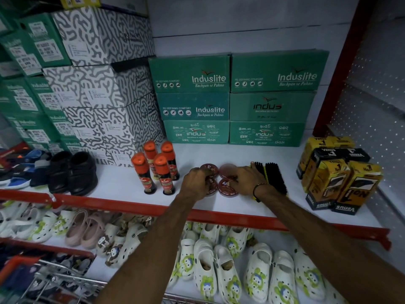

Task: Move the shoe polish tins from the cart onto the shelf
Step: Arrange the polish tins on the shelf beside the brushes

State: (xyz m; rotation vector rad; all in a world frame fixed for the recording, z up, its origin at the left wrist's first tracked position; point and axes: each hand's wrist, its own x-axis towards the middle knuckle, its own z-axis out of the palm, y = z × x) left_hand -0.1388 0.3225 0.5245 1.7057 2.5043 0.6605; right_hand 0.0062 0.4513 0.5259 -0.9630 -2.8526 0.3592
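Several round dark-red shoe polish tins sit in a tight cluster on the white shelf (122,183). Two lie at the back (210,168) (228,168) and two at the front. My left hand (196,181) curls over the front-left tin (212,188) and hides most of it. My right hand (248,178) reaches in from the right, its thumb and fingers pressed on the front-right tin (229,188). The metal cart (54,279) shows at the bottom left; its contents are blurred.
Orange-capped polish bottles (156,170) stand left of the tins. A black brush (274,178) lies right beside my right hand, with yellow-black boxes (335,176) further right. Green shoe boxes (197,132) stand behind. Black shoes (72,172) are at left, and white clogs (219,266) fill the lower shelf.
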